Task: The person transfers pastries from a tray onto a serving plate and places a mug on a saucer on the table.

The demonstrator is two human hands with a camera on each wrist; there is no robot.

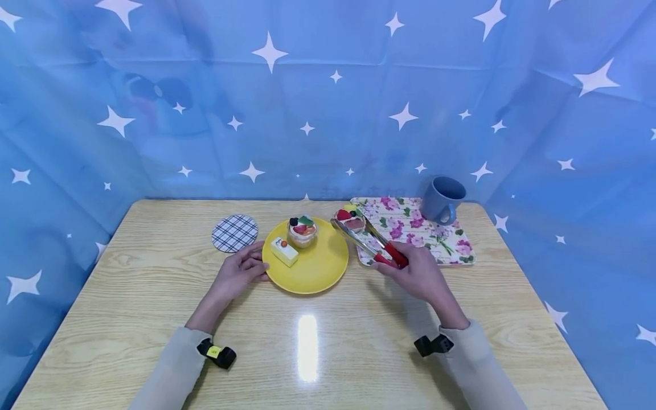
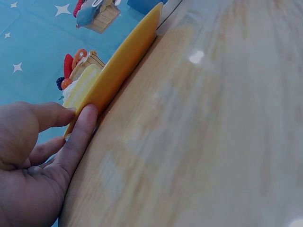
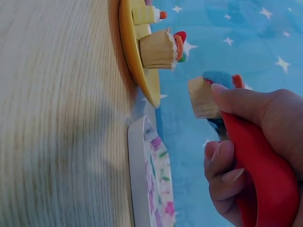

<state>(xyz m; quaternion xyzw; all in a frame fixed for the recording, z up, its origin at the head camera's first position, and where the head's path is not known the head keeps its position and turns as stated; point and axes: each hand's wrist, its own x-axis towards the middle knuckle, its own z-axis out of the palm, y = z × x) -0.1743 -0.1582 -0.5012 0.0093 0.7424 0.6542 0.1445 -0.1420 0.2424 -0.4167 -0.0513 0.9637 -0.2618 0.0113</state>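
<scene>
My left hand (image 1: 242, 269) pinches the left rim of a yellow plate (image 1: 312, 279), thumb and fingers at its edge in the left wrist view. On the plate sit a small yellow-and-white cake slice (image 1: 285, 252) and a fruit-topped tart (image 1: 302, 232). My right hand (image 1: 416, 272) grips tongs by their red handles (image 3: 265, 175). Between the tong tips is a second fruit-topped tart (image 3: 203, 98), which shows above the flowered tray (image 3: 138, 175) in the right wrist view. From the head it overlaps the tray's left end, close to the plate's right rim.
A grey-blue mug (image 1: 442, 199) stands on the back right of the flowered tray. Behind my left hand lies a round checked coaster (image 1: 234, 233). A blue star-patterned curtain (image 1: 328, 102) hangs right behind the wooden table (image 1: 256, 353).
</scene>
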